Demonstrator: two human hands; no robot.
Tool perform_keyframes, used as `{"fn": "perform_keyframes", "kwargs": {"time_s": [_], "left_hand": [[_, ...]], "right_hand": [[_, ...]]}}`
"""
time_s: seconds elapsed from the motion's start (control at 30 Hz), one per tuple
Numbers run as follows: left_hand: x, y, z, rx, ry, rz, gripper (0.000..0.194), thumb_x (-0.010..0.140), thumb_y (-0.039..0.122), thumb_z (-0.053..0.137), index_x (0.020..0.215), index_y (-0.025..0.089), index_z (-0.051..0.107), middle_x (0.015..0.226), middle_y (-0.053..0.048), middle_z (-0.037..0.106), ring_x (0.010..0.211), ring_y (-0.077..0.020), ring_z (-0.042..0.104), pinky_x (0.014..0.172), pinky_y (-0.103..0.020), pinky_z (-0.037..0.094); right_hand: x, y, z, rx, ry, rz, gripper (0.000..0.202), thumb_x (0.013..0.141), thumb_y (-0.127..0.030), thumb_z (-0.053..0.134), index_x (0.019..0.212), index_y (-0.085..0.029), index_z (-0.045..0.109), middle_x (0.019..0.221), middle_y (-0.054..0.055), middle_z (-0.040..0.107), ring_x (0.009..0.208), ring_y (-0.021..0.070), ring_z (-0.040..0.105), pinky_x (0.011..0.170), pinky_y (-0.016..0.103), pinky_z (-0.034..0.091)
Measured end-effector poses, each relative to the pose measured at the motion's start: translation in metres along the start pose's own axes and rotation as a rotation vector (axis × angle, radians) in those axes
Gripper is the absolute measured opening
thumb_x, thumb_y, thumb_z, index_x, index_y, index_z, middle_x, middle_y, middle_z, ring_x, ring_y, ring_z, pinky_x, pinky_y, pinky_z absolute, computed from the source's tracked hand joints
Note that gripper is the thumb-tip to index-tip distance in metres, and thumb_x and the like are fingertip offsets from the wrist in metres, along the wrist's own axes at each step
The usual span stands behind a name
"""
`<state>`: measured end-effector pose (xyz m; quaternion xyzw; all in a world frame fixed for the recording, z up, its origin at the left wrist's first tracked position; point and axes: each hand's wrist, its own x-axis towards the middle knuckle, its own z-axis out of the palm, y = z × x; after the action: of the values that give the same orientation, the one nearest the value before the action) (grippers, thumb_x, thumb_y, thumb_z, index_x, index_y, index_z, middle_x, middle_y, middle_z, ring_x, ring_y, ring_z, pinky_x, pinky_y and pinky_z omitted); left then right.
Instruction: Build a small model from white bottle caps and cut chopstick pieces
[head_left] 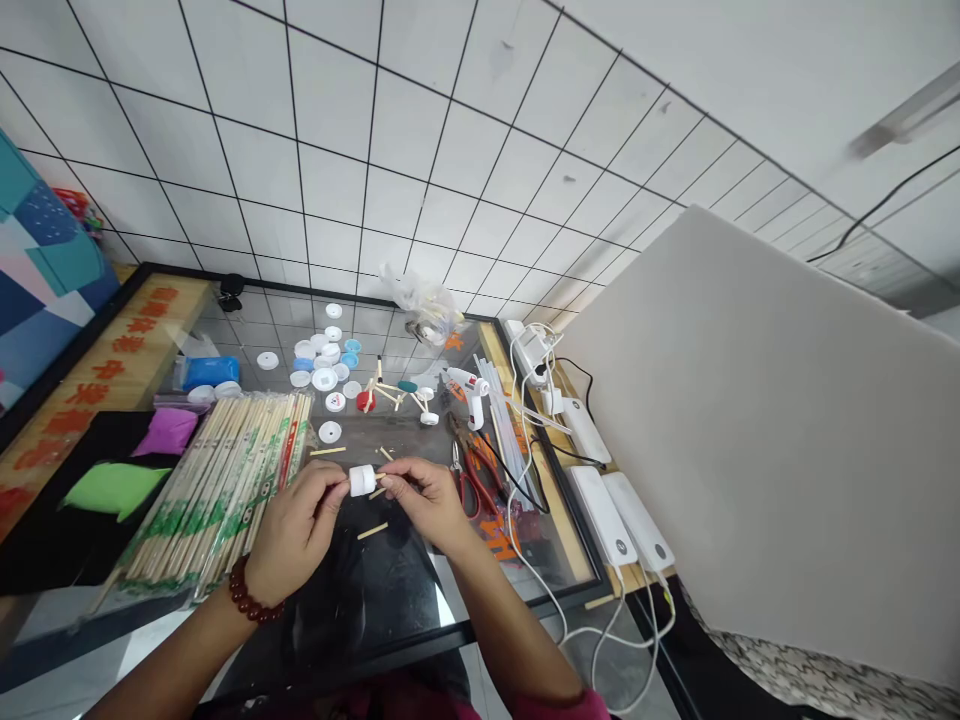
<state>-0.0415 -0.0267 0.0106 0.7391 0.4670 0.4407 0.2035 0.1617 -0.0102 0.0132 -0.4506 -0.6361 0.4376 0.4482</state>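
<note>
Left hand: left hand pinches a white bottle cap between thumb and fingertips, above the dark glass counter.
Right hand: right hand pinches a short wooden stick, its long axis level, pointing left into the cap.
Relation: cap sits between both hands, touching each.
Nearby: wrapped chopsticks left; red pliers and glue gun right.

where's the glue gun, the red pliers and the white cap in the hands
glue gun (471, 392), head view, on its white body above the handle
red pliers (472, 487), head view, on the red handles beside the right hand
white cap (361, 480), head view, on its side wall, pinched between both hands' fingertips
</note>
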Motion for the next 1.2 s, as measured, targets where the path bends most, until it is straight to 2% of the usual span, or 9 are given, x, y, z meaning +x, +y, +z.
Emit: {"fn": "perform_keyframes", "kwargs": {"time_s": [0.1,0.23,0.3,0.4,0.53,0.73,0.9,1.03,1.2], "left_hand": [[-0.002,0.002,0.0,-0.096,-0.037,-0.036,0.011,0.094,0.02,0.055,0.104,0.022,0.06,0.097,-0.004,0.066,0.086,-0.0157,0.067,0.076,-0.027,0.055],[-0.003,0.006,0.001,-0.334,-0.085,-0.169,0.032,0.089,0.024,0.066,0.12,0.025,0.057,0.098,-0.002,0.066,0.079,-0.0132,0.068,0.074,-0.025,0.059],[-0.002,0.007,0.002,-0.4,-0.096,-0.218,0.039,0.087,0.025,0.07,0.124,0.026,0.06,0.11,-0.005,0.068,0.086,-0.0149,0.071,0.077,-0.027,0.062],[-0.001,0.007,0.004,-0.431,-0.095,-0.273,0.037,0.084,0.029,0.073,0.121,0.027,0.067,0.122,-0.008,0.069,0.094,-0.0188,0.073,0.08,-0.03,0.064],[-0.001,0.006,0.005,-0.412,-0.063,-0.318,0.026,0.082,0.034,0.074,0.106,0.026,0.077,0.108,-0.006,0.076,0.081,-0.0189,0.075,0.072,-0.029,0.065],[0.001,0.007,0.003,-0.357,-0.082,-0.292,0.023,0.078,0.036,0.077,0.099,0.025,0.079,0.099,-0.006,0.077,0.082,-0.0198,0.074,0.071,-0.028,0.065],[0.001,0.009,0.001,-0.385,-0.085,-0.271,0.023,0.08,0.029,0.076,0.102,0.026,0.077,0.099,-0.005,0.076,0.08,-0.0176,0.074,0.07,-0.024,0.064],[0.002,0.011,0.002,-0.387,-0.073,-0.254,0.027,0.082,0.026,0.074,0.109,0.027,0.076,0.102,-0.005,0.076,0.083,-0.0172,0.075,0.072,-0.024,0.063],[0.005,0.013,0.002,-0.285,-0.051,-0.162,0.024,0.081,0.026,0.076,0.104,0.028,0.08,0.097,-0.004,0.077,0.083,-0.0171,0.074,0.073,-0.024,0.062]], "right_hand": [[-0.004,0.002,-0.003,0.022,0.012,0.0,0.012,0.088,-0.03,0.069,0.087,-0.02,0.075,0.074,0.001,0.071,0.064,0.012,0.061,0.062,0.024,0.048],[-0.007,-0.002,-0.007,0.032,0.043,-0.012,0.012,0.088,-0.029,0.068,0.085,-0.019,0.073,0.073,0.001,0.07,0.065,0.0118,0.06,0.063,0.024,0.047],[-0.008,-0.004,-0.007,0.009,0.049,-0.034,0.012,0.089,-0.028,0.067,0.085,-0.019,0.073,0.074,0.001,0.07,0.066,0.0118,0.061,0.063,0.024,0.047],[-0.01,-0.005,-0.007,-0.036,0.046,-0.077,0.011,0.089,-0.028,0.066,0.087,-0.019,0.073,0.076,0.002,0.071,0.067,0.0118,0.061,0.065,0.024,0.048],[-0.013,-0.007,-0.009,-0.065,0.006,-0.083,0.014,0.091,-0.03,0.064,0.089,-0.019,0.073,0.076,0.002,0.071,0.067,0.0123,0.062,0.065,0.025,0.049],[-0.013,-0.009,-0.016,0.009,-0.098,-0.118,0.015,0.089,-0.035,0.07,0.093,-0.021,0.073,0.08,0.003,0.072,0.07,0.0135,0.065,0.068,0.026,0.053],[-0.013,-0.006,-0.017,0.063,-0.115,-0.169,0.047,0.084,-0.036,0.077,0.127,-0.024,0.063,0.1,0.004,0.07,0.076,0.0127,0.066,0.077,0.028,0.056],[-0.013,-0.005,-0.015,-0.002,-0.144,-0.171,0.035,0.093,-0.036,0.067,0.126,-0.025,0.066,0.096,0.004,0.071,0.083,0.0144,0.067,0.08,0.029,0.056],[-0.014,0.0,-0.011,-0.04,-0.122,-0.159,0.031,0.092,-0.036,0.068,0.121,-0.026,0.071,0.098,0.005,0.074,0.085,0.0154,0.069,0.078,0.027,0.057]]}}
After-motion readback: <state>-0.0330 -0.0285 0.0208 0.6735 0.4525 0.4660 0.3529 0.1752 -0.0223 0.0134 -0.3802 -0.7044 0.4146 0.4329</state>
